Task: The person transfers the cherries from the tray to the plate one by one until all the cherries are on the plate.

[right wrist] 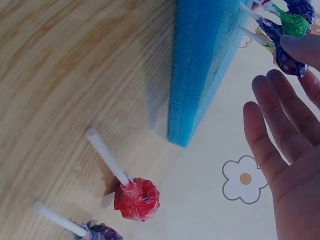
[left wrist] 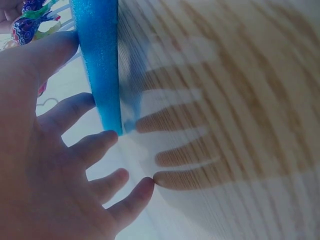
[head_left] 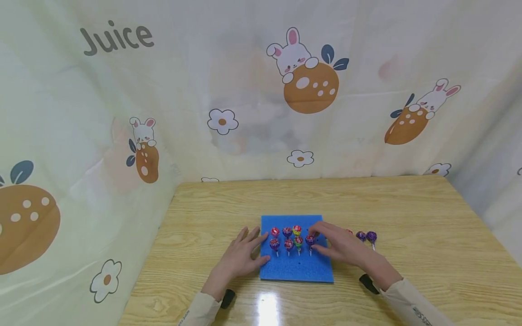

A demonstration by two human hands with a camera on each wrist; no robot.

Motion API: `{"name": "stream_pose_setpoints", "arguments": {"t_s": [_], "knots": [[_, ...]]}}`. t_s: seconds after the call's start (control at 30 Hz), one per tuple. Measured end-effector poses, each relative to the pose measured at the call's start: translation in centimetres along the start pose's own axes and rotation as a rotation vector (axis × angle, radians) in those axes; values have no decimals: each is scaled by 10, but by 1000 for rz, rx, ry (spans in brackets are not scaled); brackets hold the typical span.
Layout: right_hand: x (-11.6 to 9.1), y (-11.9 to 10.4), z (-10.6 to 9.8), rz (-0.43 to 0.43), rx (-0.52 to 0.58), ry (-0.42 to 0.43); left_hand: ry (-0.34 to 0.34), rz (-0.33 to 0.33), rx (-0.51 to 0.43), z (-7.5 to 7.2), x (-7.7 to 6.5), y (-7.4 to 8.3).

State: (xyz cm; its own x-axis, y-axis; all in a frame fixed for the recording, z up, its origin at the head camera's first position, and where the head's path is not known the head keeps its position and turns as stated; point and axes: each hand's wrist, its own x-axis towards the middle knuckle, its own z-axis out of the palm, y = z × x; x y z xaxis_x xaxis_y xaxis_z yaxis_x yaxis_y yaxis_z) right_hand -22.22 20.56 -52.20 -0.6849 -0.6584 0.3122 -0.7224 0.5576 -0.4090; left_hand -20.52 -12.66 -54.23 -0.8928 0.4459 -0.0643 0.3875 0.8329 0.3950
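A blue foam block [head_left: 293, 270] lies on the table, with several wrapped lollipops standing in it in two rows. My left hand [head_left: 240, 256] rests at the block's left edge, fingers spread; in the left wrist view the index finger and thumb touch the foam [left wrist: 97, 55]. My right hand [head_left: 340, 244] reaches over the block's right side. Its thumb and index finger pinch the purple-wrapped lollipop [head_left: 310, 240] at the right end of the front row. Seen from the right wrist, that lollipop [right wrist: 290, 64] is upright in the foam, and the other fingers are extended.
Right of the block, loose lollipops lie on the wooden table [head_left: 428, 217]: a red one [right wrist: 137, 200] and purple ones [head_left: 371, 237], partly behind the right hand. A patterned curtain [head_left: 253, 90] hangs behind the table and along its left side.
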Motion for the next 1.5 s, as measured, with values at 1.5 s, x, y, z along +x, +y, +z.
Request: {"name": "stream_pose_setpoints", "arguments": {"t_s": [1.5], "knots": [[5,12,-18,239,516,-116,-10,-1,-2,-2,-1,0]]}}
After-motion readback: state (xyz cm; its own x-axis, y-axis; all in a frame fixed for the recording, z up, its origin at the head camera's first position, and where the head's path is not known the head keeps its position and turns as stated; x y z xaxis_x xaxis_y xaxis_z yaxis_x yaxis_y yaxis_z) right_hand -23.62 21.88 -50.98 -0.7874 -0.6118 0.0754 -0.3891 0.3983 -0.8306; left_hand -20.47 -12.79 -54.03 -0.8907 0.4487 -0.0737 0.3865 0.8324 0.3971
